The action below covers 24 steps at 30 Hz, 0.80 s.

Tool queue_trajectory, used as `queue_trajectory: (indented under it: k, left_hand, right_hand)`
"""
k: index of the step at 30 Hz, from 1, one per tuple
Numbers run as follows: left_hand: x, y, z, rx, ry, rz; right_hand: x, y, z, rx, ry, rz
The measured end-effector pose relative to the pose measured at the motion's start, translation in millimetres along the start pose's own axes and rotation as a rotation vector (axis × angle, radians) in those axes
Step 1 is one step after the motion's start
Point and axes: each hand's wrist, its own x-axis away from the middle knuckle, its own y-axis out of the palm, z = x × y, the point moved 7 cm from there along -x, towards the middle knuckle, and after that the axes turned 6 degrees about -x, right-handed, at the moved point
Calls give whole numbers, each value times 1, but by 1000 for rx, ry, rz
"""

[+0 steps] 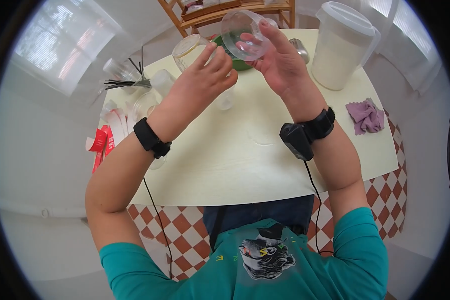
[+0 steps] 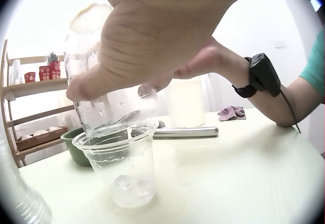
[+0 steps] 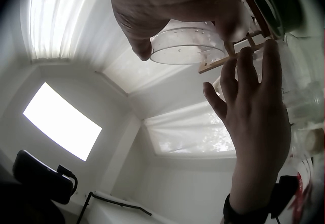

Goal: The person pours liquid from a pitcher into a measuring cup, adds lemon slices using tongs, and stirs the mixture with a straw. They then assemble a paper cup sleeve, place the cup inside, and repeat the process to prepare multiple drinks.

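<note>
My left hand point(image 1: 205, 72) grips a clear jar point(image 1: 187, 49) with a yellowish rim; its thumb lies along one side in the left wrist view. That jar point(image 2: 84, 43) leans there. My right hand point(image 1: 285, 65) holds a clear plastic cup point(image 1: 235, 32) tilted, thumb and fingers on opposite sides. Around its rim in the right wrist view, this cup point(image 3: 187, 45) carries small droplets. On the table below, another clear plastic cup point(image 2: 129, 183) stands upright with pieces like ice at its bottom. Clear, wet plastic overlaps its mouth in the left wrist view.
Beyond the hands sits a green bowl point(image 1: 241, 65), with a metal cylinder point(image 2: 188, 132) nearby. A lidded pitcher point(image 1: 337, 55) and purple cloth point(image 1: 366, 116) are at right. Black straws point(image 1: 127, 84) and red-and-white packaging point(image 1: 102, 142) lie at left. A wooden shelf point(image 2: 38, 86) stands behind the table.
</note>
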Motion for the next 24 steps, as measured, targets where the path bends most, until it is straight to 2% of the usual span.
queue_trajectory:
  k: [3, 7, 12, 18, 21, 24]
  left_hand:
    - [1, -12, -7, 27, -99, 51]
    - [3, -8, -9, 47, -129, 31]
    - [6, -15, -22, 13, -243, 88]
    - [12, -3, -19, -19, -216, 65]
    - [16, 1, -29, -37, -241, 78]
    - [19, -3, -37, -30, -271, 49]
  right_hand:
    - [1, 0, -2, -3, 9, 9]
    - [0, 3, -3, 17, -16, 4]
    - [-1, 1, -3, 40, -24, 16]
    - [2, -1, -8, 46, -70, 42]
    - [0, 1, -6, 56, -55, 2]
    - [-1, -1, -4, 57, -60, 39]
